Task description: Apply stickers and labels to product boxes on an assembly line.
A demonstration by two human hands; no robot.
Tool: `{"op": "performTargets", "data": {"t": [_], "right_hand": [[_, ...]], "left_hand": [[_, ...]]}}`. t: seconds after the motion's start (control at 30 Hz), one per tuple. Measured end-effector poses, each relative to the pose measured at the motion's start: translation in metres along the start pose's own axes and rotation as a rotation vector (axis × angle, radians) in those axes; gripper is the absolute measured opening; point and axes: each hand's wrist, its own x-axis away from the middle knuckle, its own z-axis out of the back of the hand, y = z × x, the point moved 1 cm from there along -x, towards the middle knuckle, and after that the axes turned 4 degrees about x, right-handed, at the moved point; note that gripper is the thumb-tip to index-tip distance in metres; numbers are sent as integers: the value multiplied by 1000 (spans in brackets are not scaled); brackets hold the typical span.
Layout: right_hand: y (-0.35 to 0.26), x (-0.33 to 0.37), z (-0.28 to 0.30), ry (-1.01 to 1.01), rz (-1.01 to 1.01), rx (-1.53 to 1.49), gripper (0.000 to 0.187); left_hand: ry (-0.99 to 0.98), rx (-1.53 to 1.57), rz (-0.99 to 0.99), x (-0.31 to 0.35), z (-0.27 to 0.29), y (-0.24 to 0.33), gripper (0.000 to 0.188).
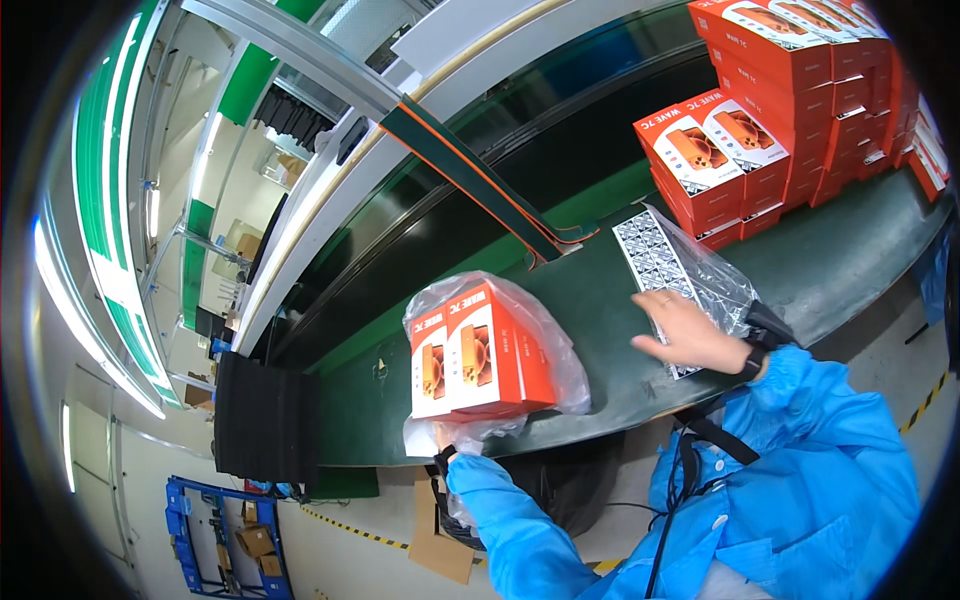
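- A worker in a blue smock (740, 490) stands at a dark green table (605, 300), a red-and-white box bundle (452, 365) just off the middle of the view toward 6 o'clock.
- The bundle sits in a clear plastic bag (567, 372), its white front panels, side by side, printed with orange phones; the bag bulges loosely past it from 12 round to 4 o'clock.
- The left hand (443, 436) reaches in at the bundle's lower edge, between 6 and 7 o'clock of the view; its fingers are mostly hidden, so whether they grip cannot be told.
- The right hand (690, 332), just past 3 o'clock, holds its fingers wide, thumb apart, above a black-and-white patterned sheet (648, 250); whether it touches the sheet cannot be told.
- Crinkled clear film (715, 280) lies along the sheet's 3 o'clock side.
- At 2 o'clock rises a stack of matching red boxes (820, 125), with a lower group (715, 150) at its near side.
- Toward 12 o'clock, a dark green strip (475, 180) edged in orange slants down to the table.
- A black panel (265, 420) hangs at 8 o'clock; a blue rack (180, 535) holding cartons stands between 7 and 8 o'clock.
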Motion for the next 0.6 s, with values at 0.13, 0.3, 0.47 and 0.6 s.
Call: {"op": "performTargets", "data": {"t": [0.13,0.3,0.47,0.6], "right_hand": [[-26,-14,-40,-231,-170,-825,71],[-21,19,-52,-128,-158,-941,62],[-21,32,-16,4,-262,-990,58],[-3,38,-1,-51,-292,-906,56]], "left_hand": [[64,228,25,52,-31,12,38],[-126,544,329,155,-86,6,38],[-266,716,556,200,-113,0,37],[-166,803,367,185,-97,39,37]]}}
